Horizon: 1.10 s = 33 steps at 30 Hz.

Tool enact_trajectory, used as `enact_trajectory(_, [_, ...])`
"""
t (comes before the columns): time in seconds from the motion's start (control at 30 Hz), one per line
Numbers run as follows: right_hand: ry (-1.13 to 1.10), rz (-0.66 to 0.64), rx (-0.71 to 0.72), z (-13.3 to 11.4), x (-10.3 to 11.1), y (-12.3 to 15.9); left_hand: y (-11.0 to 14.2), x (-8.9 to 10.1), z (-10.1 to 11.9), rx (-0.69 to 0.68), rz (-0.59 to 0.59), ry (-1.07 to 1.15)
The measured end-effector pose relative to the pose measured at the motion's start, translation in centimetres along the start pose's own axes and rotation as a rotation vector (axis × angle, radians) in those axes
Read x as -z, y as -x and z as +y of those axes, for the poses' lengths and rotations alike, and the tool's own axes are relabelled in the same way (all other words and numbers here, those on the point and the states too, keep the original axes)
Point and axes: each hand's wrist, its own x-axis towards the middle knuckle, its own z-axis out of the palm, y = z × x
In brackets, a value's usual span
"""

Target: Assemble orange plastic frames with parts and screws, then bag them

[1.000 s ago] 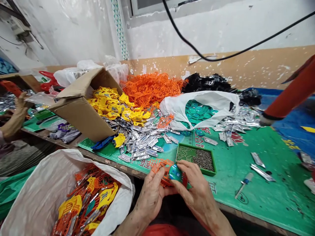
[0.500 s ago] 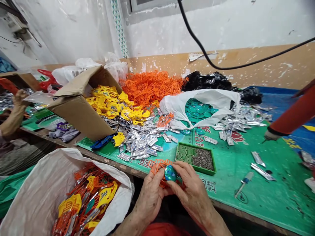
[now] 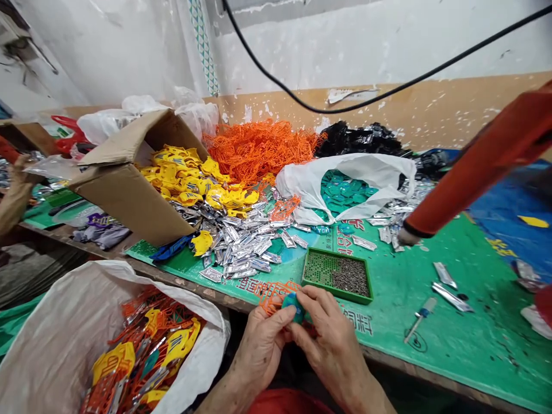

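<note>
Low at the table's front edge, my left hand [image 3: 263,339] is closed on an orange plastic lattice piece [image 3: 273,296], its thumb lying over a round teal plastic piece [image 3: 291,303]. My right hand [image 3: 330,333] pinches the teal piece from the other side, so both hands meet around the two parts. Fingers hide much of the teal piece and the lower part of the lattice. Just beyond my hands stands a green tray [image 3: 345,294] with many small metal screws. A red power screwdriver [image 3: 474,167] hangs to the right, its tip low over the table.
A tipped cardboard box [image 3: 125,201] spills yellow parts [image 3: 181,172]. Silver pieces [image 3: 241,247], orange lattices [image 3: 259,149] and a white bag [image 3: 297,178] of teal parts lie behind. An open sack [image 3: 56,339] stands left. Another person's arm [image 3: 15,198] is far left.
My left thumb has moved over the teal piece, which now shows less between my fingers. The red screwdriver has swung left. The view has shifted slightly.
</note>
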Motion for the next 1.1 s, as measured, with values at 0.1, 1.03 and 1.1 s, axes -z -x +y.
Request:
enact_trajectory(0.1, [0.033,0.041,-0.002,-0.8,-0.1,0.4,0.0,-0.3,0.1,-0.014,-0.043,-0.065])
enact_trajectory(1.03, [-0.796,0.266,-0.507,7.8,14.2,-16.7,-1.3,-1.3,1.0,0.141,-0.096,-0.401])
enact_trajectory(1.1, [-0.827,0.253,-0.473,6.2,12.5,-16.4,-1.4,-1.7,1.1,0.153,-0.094,-0.428])
